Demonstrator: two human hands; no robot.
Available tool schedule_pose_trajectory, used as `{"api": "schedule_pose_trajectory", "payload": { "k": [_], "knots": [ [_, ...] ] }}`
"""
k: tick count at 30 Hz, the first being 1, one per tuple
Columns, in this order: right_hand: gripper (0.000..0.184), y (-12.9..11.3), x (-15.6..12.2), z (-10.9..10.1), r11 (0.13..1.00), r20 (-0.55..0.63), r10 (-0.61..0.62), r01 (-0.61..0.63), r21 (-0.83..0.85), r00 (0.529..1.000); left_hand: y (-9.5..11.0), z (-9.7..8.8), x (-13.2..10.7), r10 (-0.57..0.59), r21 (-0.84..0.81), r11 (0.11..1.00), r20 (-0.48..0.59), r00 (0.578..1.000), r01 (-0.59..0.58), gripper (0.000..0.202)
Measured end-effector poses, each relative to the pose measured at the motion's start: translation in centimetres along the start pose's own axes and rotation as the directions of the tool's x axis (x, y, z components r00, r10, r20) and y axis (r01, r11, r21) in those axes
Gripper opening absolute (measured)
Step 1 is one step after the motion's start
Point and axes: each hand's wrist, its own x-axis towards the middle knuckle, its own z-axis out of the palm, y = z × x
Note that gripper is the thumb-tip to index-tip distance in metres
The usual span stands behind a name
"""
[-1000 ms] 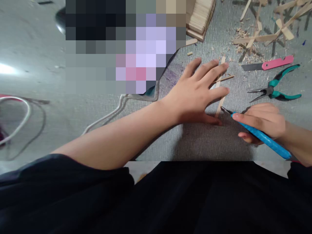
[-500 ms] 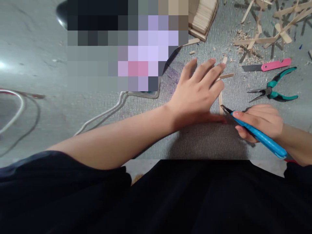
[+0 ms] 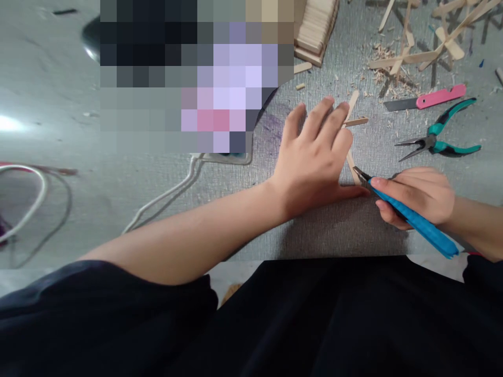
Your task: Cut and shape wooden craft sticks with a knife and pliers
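Only got the head view to go on, looking down at a grey worktop (image 3: 338, 235)

Got the left hand (image 3: 314, 154) palm down on it, open, fingers spread and a bit bent. Can make out a thin lower stick (image 3: 351, 161) between index finger and thumb, plus an upper stick (image 3: 353, 103) poking out past the fingertips and a short crosspiece (image 3: 357, 121) pointing off to the right. Can't tell about any joins under the fingers

Got the right hand (image 3: 422, 196) wrapped around a blue cutter (image 3: 422, 222), one fingertip up near the blade, with the tip right at the lower stick. Can't tell whether touching or just above

Beyond the right hand, see green-and-black pliers (image 3: 431, 142) lying with jaws apart and aimed left, then just past those a pink-handled knife (image 3: 440, 98), blade also pointing left. Farther up, see wood shavings (image 3: 383, 55) right by some crossed sticks (image 3: 426, 56). Near the top middle, spot a neat stack of flat sticks (image 3: 317, 26), with a loose stick (image 3: 302, 68) close below. Over to the left, notice a white cable (image 3: 145, 209) running across the worktop
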Motion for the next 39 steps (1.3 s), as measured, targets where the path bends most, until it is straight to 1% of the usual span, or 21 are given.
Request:
{"api": "schedule_pose_trajectory", "payload": {
  "k": [3, 6, 9, 12, 14, 16, 17, 18, 19, 21, 23, 26, 28, 29, 30, 32, 34, 36, 37, 39],
  "knots": [
    [0.045, -0.2, 0.0, 0.2, 1.0, -0.005, 0.008, -0.008, 0.027, 1.0, 0.1, 0.1, -0.2, -0.006, -0.001, 1.0, -0.021, 1.0, 0.006, 0.073],
    [0.046, -0.3, 0.0, 0.6, 0.999, -0.023, -0.02, 0.021, 0.043, 1.0, 0.1, 0.3, -0.2, -0.004, 0.007, 1.0, -0.04, 0.999, 0.004, 0.07],
    [0.041, -0.4, 0.0, 0.7, 0.998, -0.012, -0.06, 0.06, -0.001, 0.998, 0.0, 0.5, -0.3, 0.001, 0.017, 1.0, -0.041, 0.999, 0.0, 0.071],
    [0.032, -0.5, 0.1, 0.1, 0.993, -0.02, -0.116, 0.116, -0.015, 0.993, -0.2, 0.4, -0.4, 0.004, 0.03, 1.0, -0.041, 0.999, -0.003, 0.074],
    [0.02, -0.6, 0.1, -0.6, 0.979, -0.066, -0.203, 0.205, 0.026, 0.977, -0.2, 0.3, -0.5, 0.007, 0.034, 0.999, -0.039, 0.999, -0.005, 0.078],
    [0.007, -0.9, 0.1, -1.4, 0.945, -0.135, -0.312, 0.322, 0.063, 0.94, -0.3, 0.2, -0.5, 0.009, 0.03, 1.0, -0.022, 1.0, -0.008, 0.084],
    [0.006, -1.1, 0.0, -1.7, 0.926, -0.167, -0.356, 0.371, 0.07, 0.919, -0.3, 0.1, -0.5, 0.009, 0.025, 1.0, -0.008, 1.0, -0.009, 0.087],
    [0.009, -1.3, -0.1, -1.9, 0.912, -0.189, -0.384, 0.403, 0.074, 0.904, -0.3, 0.0, -0.5, 0.008, 0.016, 1.0, 0.005, 1.0, -0.008, 0.089],
    [0.012, -1.5, -0.2, -2.0, 0.908, -0.194, -0.391, 0.412, 0.078, 0.9, -0.3, -0.1, -0.5, 0.007, 0.008, 1.0, 0.017, 1.0, -0.007, 0.091],
    [0.015, -1.7, -0.5, -1.9, 0.919, -0.189, -0.364, 0.385, 0.085, 0.912, -0.3, 0.0, -0.5, 0.005, 0.003, 1.0, 0.028, 1.0, -0.005, 0.091],
    [0.016, -1.7, -0.6, -1.7, 0.929, -0.188, -0.342, 0.361, 0.077, 0.921, -0.3, 0.2, -0.5, 0.023, 0.03, 0.999, 0.004, 1.0, -0.023, 0.093],
    [0.017, -1.3, -0.6, -1.3, 0.927, -0.205, -0.353, 0.371, 0.054, 0.913, -0.3, 0.6, -0.6, 0.074, 0.106, 0.992, -0.064, 0.995, -0.067, 0.103],
    [0.018, -1.0, -0.6, -1.1, 0.925, -0.215, -0.357, 0.376, 0.052, 0.909, -0.2, 0.6, -0.7, 0.095, 0.124, 0.989, -0.121, 0.988, -0.079, 0.109],
    [0.018, -0.9, -0.6, -1.0, 0.924, -0.219, -0.357, 0.377, 0.058, 0.908, -0.2, 0.5, -0.7, 0.083, 0.12, 0.99, -0.082, 0.993, -0.073, 0.109],
    [0.018, -0.9, -0.6, -0.9, 0.923, -0.221, -0.356, 0.378, 0.066, 0.908, -0.1, 0.4, -0.7, 0.048, 0.109, 0.993, -0.021, 0.999, -0.046, 0.106],
    [0.017, -0.9, -0.6, -0.7, 0.925, -0.235, -0.345, 0.371, 0.077, 0.909, 0.0, 0.1, -0.7, 0.012, 0.093, 0.996, 0.037, 0.999, -0.015, 0.1],
    [0.013, -0.9, -0.6, -0.6, 0.936, -0.249, -0.316, 0.344, 0.075, 0.916, 0.0, 0.0, -0.6, 0.007, 0.078, 0.997, 0.036, 0.999, -0.01, 0.103],
    [0.008, -0.9, -0.6, -0.5, 0.954, -0.211, -0.266, 0.288, 0.081, 0.941, 0.0, 0.0, -0.6, 0.015, 0.071, 0.997, 0.022, 1.0, -0.016, 0.107],
    [0.008, -0.9, -0.6, -0.4, 0.964, -0.18, -0.233, 0.251, 0.086, 0.956, 0.0, 0.0, -0.6, 0.003, 0.076, 0.997, 0.034, 0.999, -0.006, 0.102],
    [0.016, -0.9, -0.5, -0.2, 0.985, -0.124, -0.144, 0.154, 0.077, 0.982, 0.1, -0.1, -0.7, -0.01, 0.07, 0.998, 0.036, 0.999, 0.007, 0.092]
  ]
}}
